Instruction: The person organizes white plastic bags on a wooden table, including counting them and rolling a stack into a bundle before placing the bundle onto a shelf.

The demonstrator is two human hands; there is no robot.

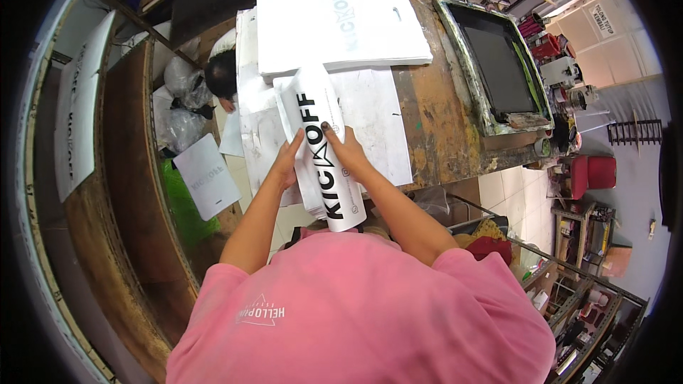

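Paint-stained and worn, the wooden desk (434,114) is seen from above, with a cluttered workshop spread around it. A bundle of white printed bags (321,146), folded lengthwise with bold black lettering along it, is held over the near edge of the desk, close to the pink-shirted chest. It is gripped from both sides: the left hand (287,160) is pressed flat against its left side, fingers pointing up, while the right hand (343,144) is wrapped over its right edge, dark-nailed fingers curled onto the printed face. Beneath the bundle, loose white sheets (373,117) are spread on the desk. Further back, towards the far edge, a neat stack of white bags (341,25) with pale grey lettering is laid flat. At the right end of the desk, a printing screen (498,64) in a paint-crusted frame is set down, its mesh dark. Beyond the left edge, a single white printed bag (208,176) is seen lower down, beside clear plastic bags (179,103) and something green.
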